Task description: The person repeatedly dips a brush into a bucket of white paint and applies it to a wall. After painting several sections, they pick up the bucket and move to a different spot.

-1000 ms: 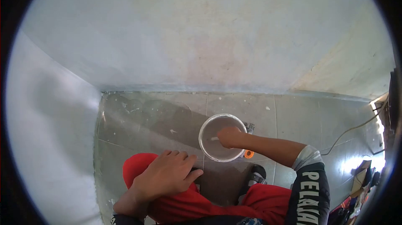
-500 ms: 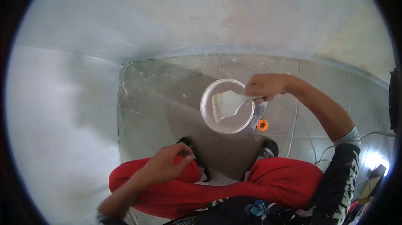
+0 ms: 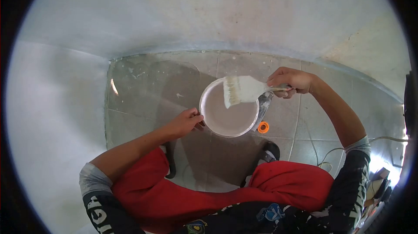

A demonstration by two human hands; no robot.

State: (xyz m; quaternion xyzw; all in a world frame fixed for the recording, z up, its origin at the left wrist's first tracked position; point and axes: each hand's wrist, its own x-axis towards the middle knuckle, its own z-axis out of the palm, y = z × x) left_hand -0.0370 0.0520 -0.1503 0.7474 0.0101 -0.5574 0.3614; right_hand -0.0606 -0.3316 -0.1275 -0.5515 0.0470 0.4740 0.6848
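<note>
A wide paintbrush point(image 3: 246, 90), coated in white, is gripped by its handle in my right hand point(image 3: 291, 82). Its bristles point left, above the far part of a round white bucket point(image 3: 202, 111) on the floor. Pale, whitish paint point(image 3: 228, 116) fills the inside of the bucket. On the bucket's left rim, my left hand point(image 3: 188, 123) has its fingers closed, thumb at the edge. Just right of the bucket lies a flat scraper-like tool point(image 3: 263, 105), partly hidden by the rim. Beside that tool sits an orange ring-shaped roll point(image 3: 263, 127).
Whitish walls point(image 3: 174, 16) rise in front and on the left. Grey floor tiles point(image 3: 148, 99) carry white specks and a wet-looking patch. A cable point(image 3: 333, 150) runs across the right, near a bright lamp point(image 3: 392, 168) and cluttered items. My shoes flank the bucket's near side.
My left hand has moved forward from above my knee to the bucket's left rim and closed there. My right hand has raised the brush slightly up and right, away from the bucket's middle.
</note>
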